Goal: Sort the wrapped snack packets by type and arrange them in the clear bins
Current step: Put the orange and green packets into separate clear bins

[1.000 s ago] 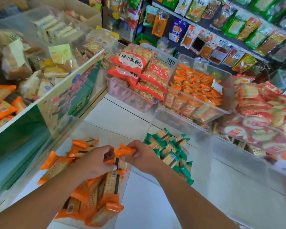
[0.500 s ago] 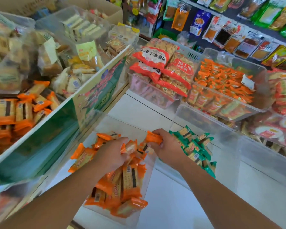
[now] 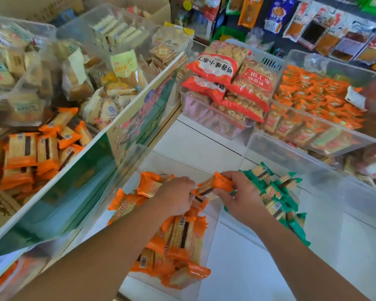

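Forearms reached in from the bottom of the frame toward two clear plastic bins set side by side on a white shelf surface (image 3: 237,268). At lower centre, the nearer clear bin (image 3: 211,231) held a loose heap of orange-wrapped wafer packets (image 3: 180,240). The left hand (image 3: 175,197) was curled over the top of that heap, fingers closed on packets beneath it; how many it gripped could not be told. Just to its right, the right hand (image 3: 239,197) pinched one orange-wrapped packet (image 3: 217,185) between thumb and fingers, lifted above the divide between the bins and close to the left hand.

Right of centre, the second clear bin (image 3: 326,192) contained green-wrapped wafer packets (image 3: 276,196), partly behind the right wrist.

Along the left edge, a green-and-white cardboard display box (image 3: 91,170) held more orange packets (image 3: 28,155), with pale biscuit packs (image 3: 78,79) farther up.

Beyond the bins, at upper centre, a clear tub carried red-and-clear bags of small round biscuits (image 3: 230,83); to its right another clear tub (image 3: 339,140) was filled with small orange sachets (image 3: 317,96). Across the top right, hanging snack pouches (image 3: 313,29) lined a dark wall.
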The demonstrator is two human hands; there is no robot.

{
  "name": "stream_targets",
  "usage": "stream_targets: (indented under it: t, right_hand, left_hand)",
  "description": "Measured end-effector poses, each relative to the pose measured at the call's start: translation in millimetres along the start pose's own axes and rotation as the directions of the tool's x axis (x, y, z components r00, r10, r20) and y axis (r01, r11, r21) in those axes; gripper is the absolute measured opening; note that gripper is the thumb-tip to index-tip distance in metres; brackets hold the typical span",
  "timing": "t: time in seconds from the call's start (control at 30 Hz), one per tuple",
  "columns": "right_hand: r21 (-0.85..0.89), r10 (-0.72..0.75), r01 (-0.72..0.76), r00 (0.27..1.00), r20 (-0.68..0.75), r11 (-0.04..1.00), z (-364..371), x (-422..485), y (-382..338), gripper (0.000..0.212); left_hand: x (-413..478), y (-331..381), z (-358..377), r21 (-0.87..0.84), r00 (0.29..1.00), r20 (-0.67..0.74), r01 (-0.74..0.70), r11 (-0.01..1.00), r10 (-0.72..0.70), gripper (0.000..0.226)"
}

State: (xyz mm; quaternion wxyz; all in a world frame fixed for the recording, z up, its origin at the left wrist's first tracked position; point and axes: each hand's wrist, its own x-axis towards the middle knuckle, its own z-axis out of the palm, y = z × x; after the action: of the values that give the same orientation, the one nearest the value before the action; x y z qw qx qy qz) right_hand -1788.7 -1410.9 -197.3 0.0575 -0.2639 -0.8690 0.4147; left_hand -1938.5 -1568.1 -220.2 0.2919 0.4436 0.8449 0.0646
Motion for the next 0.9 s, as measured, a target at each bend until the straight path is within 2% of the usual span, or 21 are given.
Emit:
stream_targets:
  t: [0.13, 0.23, 0.37, 0.43, 0.57, 0.63, 0.7, 0.77, 0.9]
  right_hand:
    - [-0.089, -0.045, 0.046, 0.999, 0.012, 0.995, 4, 4, 4, 0.037]
    - [-0.100, -0.074, 0.074, 0.997, 0.005, 0.992, 10, 5, 5, 0.040]
    - [-0.020, -0.051, 0.051, 0.999, -0.014, 0.999, 11, 2, 8, 0.040]
    - [-0.021, -0.056, 0.056, 0.998, -0.006, 0.998, 10, 4, 9, 0.040]
    - [-0.037, -0.034, 0.033, 0.999, -0.014, 0.999, 10, 6, 9, 0.039]
    - [-0.032, -0.028, 0.027, 0.999, -0.029, 0.999, 12, 5, 8, 0.038]
    - [-0.035, -0.019, 0.017, 0.999, -0.046, 0.999, 14, 4, 7, 0.038]
    - [-0.034, -0.007, 0.004, 0.998, -0.064, 0.999, 15, 4, 6, 0.039]
    - [-0.121, -0.032, 0.026, 0.998, -0.046, 0.992, 17, 7, 2, 0.041]
  left_hand:
    - [23, 3, 9, 0.258, 0.993, 0.025, 0.107, 0.960, -0.117, 0.048]
    - [32, 2, 11, 0.244, 0.980, 0.089, 0.149, 0.958, -0.176, 0.058]
    - [38, -1, 16, 0.249, 0.958, 0.135, 0.213, 0.945, -0.251, 0.065]
    - [40, -3, 20, 0.168, 0.963, 0.101, 0.230, 0.959, -0.249, 0.063]
    - [29, -8, 22, -0.168, 0.962, -0.067, 0.250, 0.954, -0.264, 0.062]
    - [20, -11, 22, -0.337, 0.963, -0.071, 0.223, 0.915, -0.261, 0.062]
    - [12, -17, 20, -0.462, 0.975, -0.057, 0.166, 0.871, -0.215, 0.049]
    - [2, -26, 19, -0.504, 0.986, -0.057, 0.107, 0.857, -0.156, 0.033]
    - [-20, -38, 13, -0.398, 0.996, -0.087, -0.006, 0.917, -0.031, 0.031]
